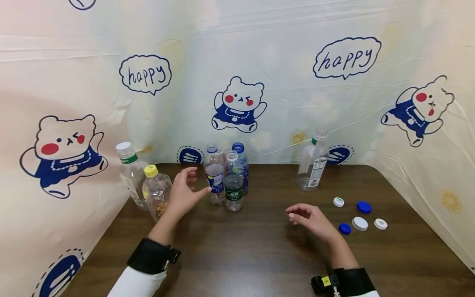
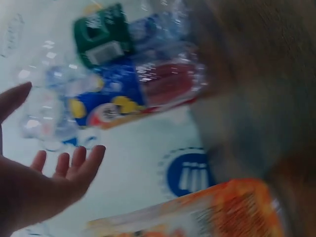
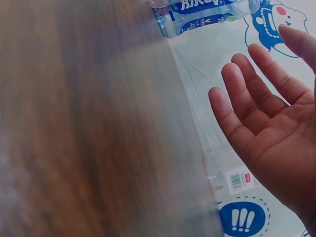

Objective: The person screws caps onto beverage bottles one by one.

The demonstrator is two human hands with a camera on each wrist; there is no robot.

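Note:
My left hand [image 1: 185, 194] is held with its fingers apart beside a cluster of uncapped plastic bottles. Its thumb is near a clear bottle with a blue-and-yellow label [image 1: 215, 177]; in the left wrist view a gap shows between the fingers and that bottle [image 2: 108, 96]. In the same cluster stand a green-labelled bottle [image 1: 233, 192] and a blue bottle [image 1: 241, 159], with another partly hidden behind. On the hand's other side is a yellow-capped bottle [image 1: 157, 189]. My right hand [image 1: 311, 220], loosely bent and holding nothing, hovers over the table left of several loose caps.
A white-capped bottle [image 1: 131, 173] stands at the table's left edge. An uncapped clear bottle [image 1: 313, 165] is at the back right. Blue caps [image 1: 364, 207] and white caps [image 1: 360, 223] lie on the brown table [image 1: 252, 251]. A printed curtain [image 1: 282, 103] hangs behind.

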